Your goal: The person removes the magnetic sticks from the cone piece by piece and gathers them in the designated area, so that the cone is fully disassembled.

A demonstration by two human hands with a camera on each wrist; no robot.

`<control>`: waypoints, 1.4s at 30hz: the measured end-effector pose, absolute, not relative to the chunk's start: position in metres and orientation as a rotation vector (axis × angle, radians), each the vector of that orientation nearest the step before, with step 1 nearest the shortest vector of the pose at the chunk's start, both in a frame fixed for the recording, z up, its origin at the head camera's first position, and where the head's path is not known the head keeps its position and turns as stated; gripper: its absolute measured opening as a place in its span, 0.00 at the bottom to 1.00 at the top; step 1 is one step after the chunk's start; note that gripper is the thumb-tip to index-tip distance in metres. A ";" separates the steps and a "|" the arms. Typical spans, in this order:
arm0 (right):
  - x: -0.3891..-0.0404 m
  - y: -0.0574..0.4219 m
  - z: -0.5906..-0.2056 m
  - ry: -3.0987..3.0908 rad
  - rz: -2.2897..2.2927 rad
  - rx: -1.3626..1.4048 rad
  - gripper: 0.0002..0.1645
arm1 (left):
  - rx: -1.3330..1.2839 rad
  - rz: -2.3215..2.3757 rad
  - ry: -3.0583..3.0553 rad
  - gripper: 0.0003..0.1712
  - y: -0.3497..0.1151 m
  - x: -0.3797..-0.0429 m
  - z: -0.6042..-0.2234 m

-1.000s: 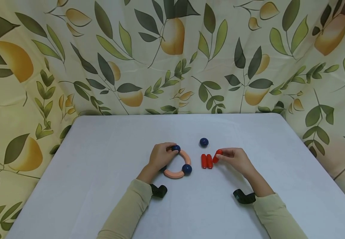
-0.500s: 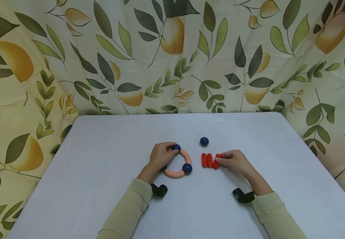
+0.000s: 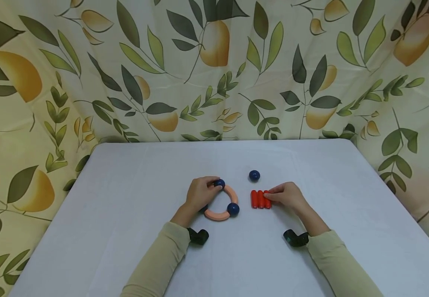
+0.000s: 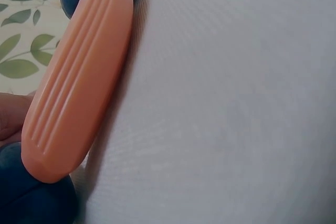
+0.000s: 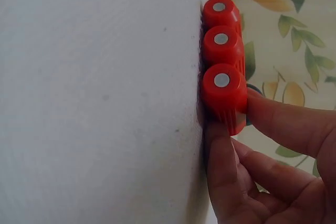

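Gripping with both hands: left hand (image 3: 199, 194) on a ring of curved peach rods and glossy dark-blue balls (image 3: 216, 216), right hand (image 3: 289, 195) on a glossy red ribbed rod (image 5: 231, 103).
Pinching the ring's far ball (image 3: 220, 184) between left thumb and fingers, with the ring resting on the smooth white worktop (image 3: 136, 177) and partly hidden behind the hand; pinching the red rod between right thumb and fingers — rightmost of three, lying side by side with two matching red rods (image 3: 257, 199), right of the ring, with a round silver disc (image 5: 222, 80) in its end. Lying just beyond the red row — near, yet apart — a loose dark-blue ball (image 3: 254, 175). Hanging behind the worktop, a pale leaf-and-fruit-printed cloth (image 3: 214, 99).
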State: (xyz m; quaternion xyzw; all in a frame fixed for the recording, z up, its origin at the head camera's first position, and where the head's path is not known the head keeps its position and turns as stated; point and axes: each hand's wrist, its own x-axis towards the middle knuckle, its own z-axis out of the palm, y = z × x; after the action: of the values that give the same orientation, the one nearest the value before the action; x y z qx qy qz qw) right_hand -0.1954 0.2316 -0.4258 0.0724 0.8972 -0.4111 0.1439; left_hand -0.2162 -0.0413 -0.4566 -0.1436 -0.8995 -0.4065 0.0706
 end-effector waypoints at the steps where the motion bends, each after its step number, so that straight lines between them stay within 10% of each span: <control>1: -0.195 0.231 -0.425 2.593 -1.179 0.206 0.22 | -0.426 -1.224 -2.709 0.17 -0.041 -0.216 -0.457; 29: -0.164 0.185 -0.403 2.753 -1.332 -0.011 0.20 | -0.679 -1.019 -2.873 0.28 -0.043 -0.153 -0.433; 42: -0.157 0.149 -0.419 2.771 -1.232 -0.423 0.16 | -1.022 -0.701 -2.705 0.05 -0.042 -0.139 -0.444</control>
State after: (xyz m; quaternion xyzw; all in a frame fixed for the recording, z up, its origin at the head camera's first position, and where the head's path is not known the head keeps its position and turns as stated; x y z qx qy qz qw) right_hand -0.1566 0.1485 -0.4189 -0.1382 0.9043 -0.4020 0.0401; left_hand -0.1395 -0.0423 -0.4442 -0.3423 -0.9060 -0.2348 0.0829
